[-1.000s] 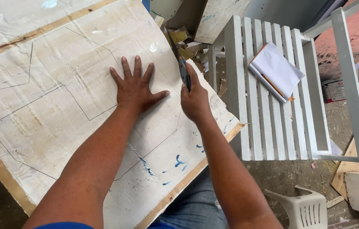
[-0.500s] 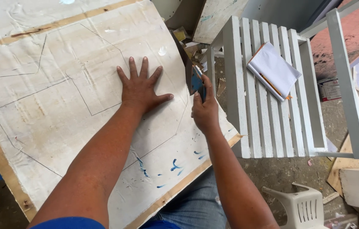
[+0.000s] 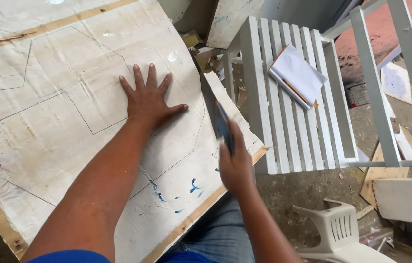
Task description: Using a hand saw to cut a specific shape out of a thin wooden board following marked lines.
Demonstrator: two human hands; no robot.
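Two bare hands are at work over one large whitish board (image 3: 69,146) that fills the left of the view. One left hand (image 3: 148,100) lies flat on the board, all five fingers (image 3: 139,78) spread open and pressing down, holding nothing. One right hand (image 3: 235,163), blurred, has its fingers closed around the handle of one handsaw (image 3: 214,114), whose blade runs up along the board's right edge, where a cut has opened in the sheet. Several thin pencil lines cross the board, and a few blue paint flecks sit near its lower edge, which shows a bare wooden rim.

Right of the board stands one white slatted frame (image 3: 288,97), its slats running away from the viewer. On it lies one notebook (image 3: 297,75) with white pages, and one pencil (image 3: 296,92) rests along the notebook's edge. One white plastic chair (image 3: 337,234) stands lower right on a grey concrete floor (image 3: 284,195) littered with wood offcuts and scraps. Blue jeans show beneath the board.
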